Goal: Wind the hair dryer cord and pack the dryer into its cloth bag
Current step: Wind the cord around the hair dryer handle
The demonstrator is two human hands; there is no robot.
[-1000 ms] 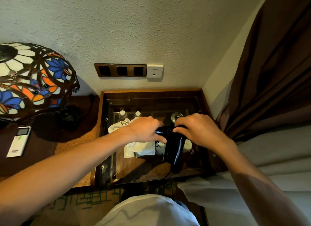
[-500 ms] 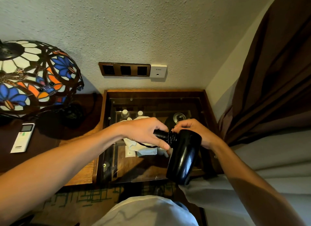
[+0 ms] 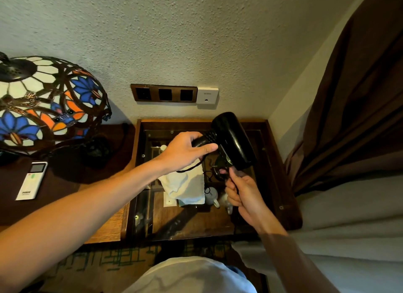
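Observation:
The black hair dryer (image 3: 233,140) is raised above the glass-topped side table (image 3: 274,162), its barrel slanting down to the right. My left hand (image 3: 185,151) grips its handle from the left. My right hand (image 3: 242,192) is below the barrel, pinching the thin black cord (image 3: 210,175), which loops under the dryer. The white cloth bag (image 3: 185,183) lies crumpled on the glass just under my left hand.
A stained-glass lamp (image 3: 43,100) stands on the left with a white remote (image 3: 32,180) beside it. Wall sockets (image 3: 163,93) sit above the table. Small white cups (image 3: 211,195) show near the bag. A brown curtain (image 3: 349,118) and white bedding (image 3: 349,227) fill the right.
The dryer has swung up from hanging low to pointing toward the wall. My right hand left the dryer body and dropped below it onto the cord. My left hand kept the handle.

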